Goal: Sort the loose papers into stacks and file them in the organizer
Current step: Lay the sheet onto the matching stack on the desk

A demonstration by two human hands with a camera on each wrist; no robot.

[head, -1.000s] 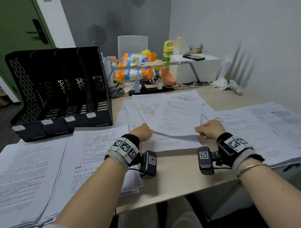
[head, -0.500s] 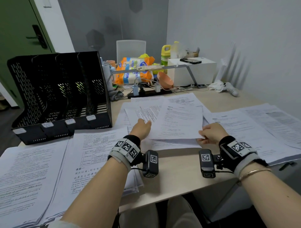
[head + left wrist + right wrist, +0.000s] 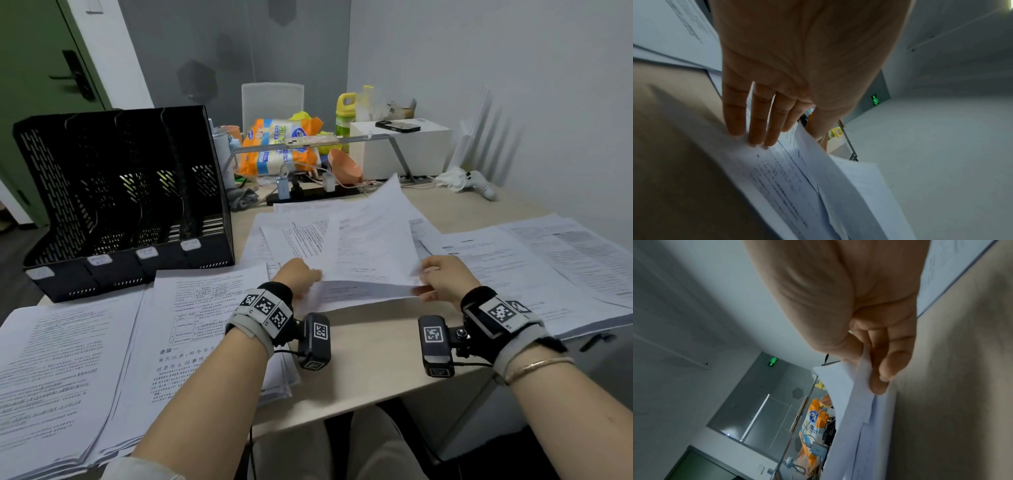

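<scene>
Currently, item one: top sheet (image 3: 368,240), which I am lifting at the middle of the surface (image 3: 370,356), just inside its near edge. Its long axis is running away from me toward the far edge; the far end is tilting up, the near short edge is sitting between my two hands.

Item two: right hand (image 3: 445,279), at the sheet's near right corner. Its fingers (image 3: 894,363) are pinching that corner against the thumb, as the right wrist view shows.

Item three: left hand (image 3: 298,275), at the near left corner. Its fingers (image 3: 756,123) are lying straight and pressing down on the loose pile (image 3: 356,294) beneath; the thumb is sitting beside the raised sheet, and I cannot tell whether it is clamping it.

Item four: organizer (image 3: 123,205), standing at the far left corner of the surface, well apart from the sheet, nearer my left hand. Its slots are looking unfilled.

Item five: sorted stacks (image 3: 102,359) along the near left edge, and further papers (image 3: 534,263) toward the right edge.

Judgement: sorting is under way, and the sheet needs to travel sideways to a stack.
</scene>
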